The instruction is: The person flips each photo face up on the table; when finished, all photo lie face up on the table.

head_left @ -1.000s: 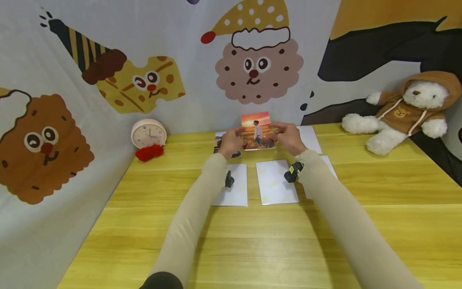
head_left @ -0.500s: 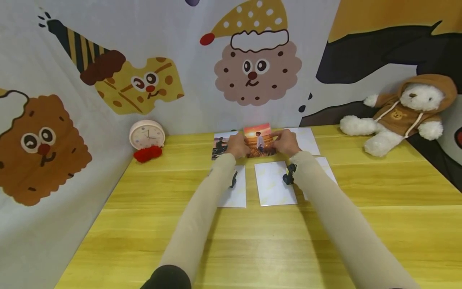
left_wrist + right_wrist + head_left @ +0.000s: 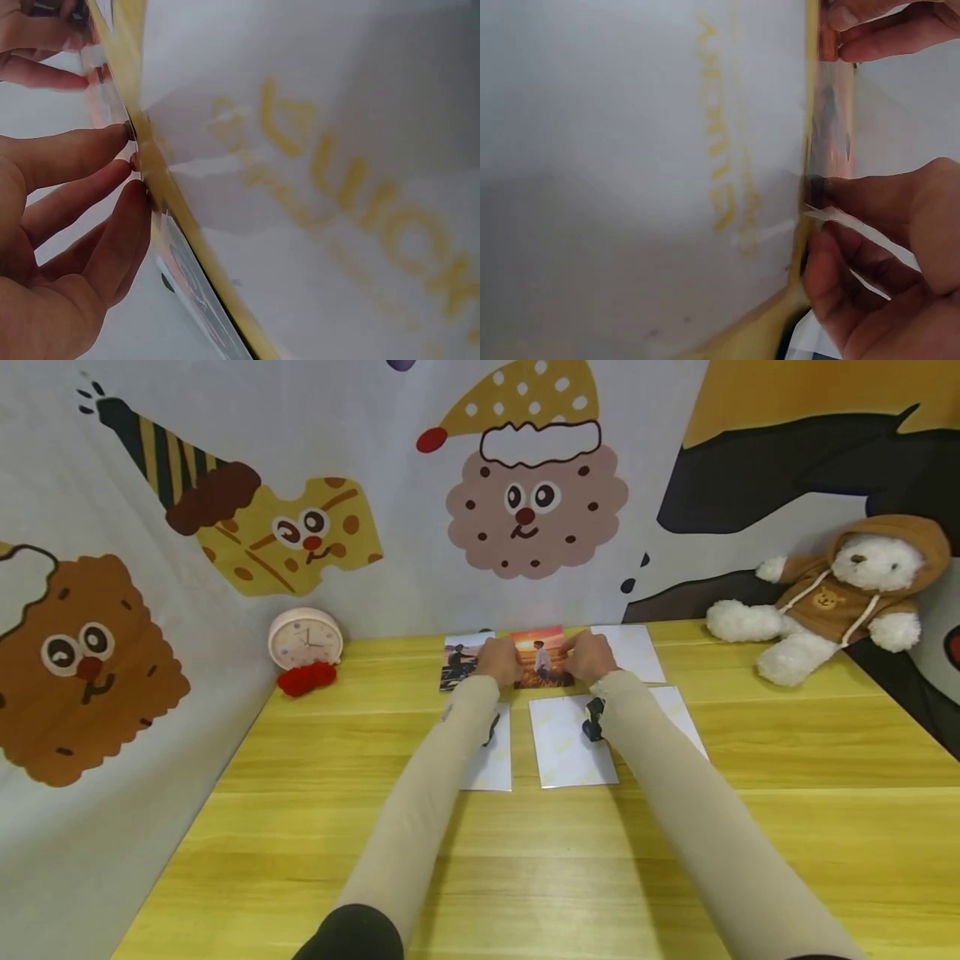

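A sunset photo print (image 3: pixel 542 662) with a figure in a white shirt lies close against the table at the back, near the wall. My left hand (image 3: pixel 498 660) pinches its left edge; in the left wrist view the fingertips (image 3: pixel 133 191) are down at the table surface. On the opposite edge, my right hand (image 3: pixel 591 656) holds the print between thumb and fingers. Just left of my left hand is another photo (image 3: pixel 456 662), showing a dark figure on a motorcycle, partly covered by that hand.
Face-down white cards lie around the hands: one front left (image 3: pixel 491 764), one front middle (image 3: pixel 573 747), one behind the right forearm (image 3: pixel 678 714) and one back right (image 3: pixel 636 653). A pink clock (image 3: pixel 305 639), red fuzzy object (image 3: pixel 307 678) and teddy bear (image 3: pixel 832 593) stand along the back.
Both hands have lowered the sunset photo from a raised, tilted position onto the table, beside the motorcycle photo. The left hand has shifted right, uncovering more of the motorcycle photo.
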Motion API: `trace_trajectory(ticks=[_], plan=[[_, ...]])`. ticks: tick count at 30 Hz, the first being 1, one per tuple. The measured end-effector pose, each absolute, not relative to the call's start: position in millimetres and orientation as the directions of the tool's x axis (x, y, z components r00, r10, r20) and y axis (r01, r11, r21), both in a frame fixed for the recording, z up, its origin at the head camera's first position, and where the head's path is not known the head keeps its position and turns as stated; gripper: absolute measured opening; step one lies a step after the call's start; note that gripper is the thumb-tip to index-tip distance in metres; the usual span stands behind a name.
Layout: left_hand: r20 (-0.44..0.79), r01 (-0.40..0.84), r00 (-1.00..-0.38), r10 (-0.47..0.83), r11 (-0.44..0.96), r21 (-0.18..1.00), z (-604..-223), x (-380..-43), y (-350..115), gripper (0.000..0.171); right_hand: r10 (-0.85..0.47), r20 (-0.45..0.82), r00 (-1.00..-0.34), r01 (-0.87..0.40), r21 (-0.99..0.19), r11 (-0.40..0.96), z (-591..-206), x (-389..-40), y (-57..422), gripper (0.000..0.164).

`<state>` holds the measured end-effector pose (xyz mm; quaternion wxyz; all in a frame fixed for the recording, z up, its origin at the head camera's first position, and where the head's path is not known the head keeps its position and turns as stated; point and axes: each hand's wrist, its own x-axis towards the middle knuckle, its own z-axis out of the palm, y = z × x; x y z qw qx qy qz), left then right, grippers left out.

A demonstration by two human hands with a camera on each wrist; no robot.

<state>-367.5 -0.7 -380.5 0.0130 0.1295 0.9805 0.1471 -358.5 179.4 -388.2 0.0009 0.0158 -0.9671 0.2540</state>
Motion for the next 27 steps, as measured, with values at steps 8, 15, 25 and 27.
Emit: trace_trajectory(ticks=[8,15,25,27], plan=[[0.01,0.264,-0.962,0.272,0.926,0.27,-382,-366,0,0.017,-0.049,-0.03,-0.998,-0.032,-0.432,0.901,-390,-360,180,0.035],[-0.002,0.286,-0.955,0.298,0.92,0.267,-381,-369,-2,0.021,-0.019,-0.069,-0.997,0.014,-0.444,0.896,-390,-363,183,0.039],[0.031,0.187,-0.981,0.191,0.897,0.4,-374,-364,3,0.023,0.014,0.14,-0.99,-0.049,-0.438,0.898,-379,-359,202,0.043],[0.057,0.196,-0.98,0.192,0.861,0.468,-373,-361,8,0.023,-0.015,0.151,-0.988,-0.075,-0.401,0.913,-370,-358,216,0.042]])
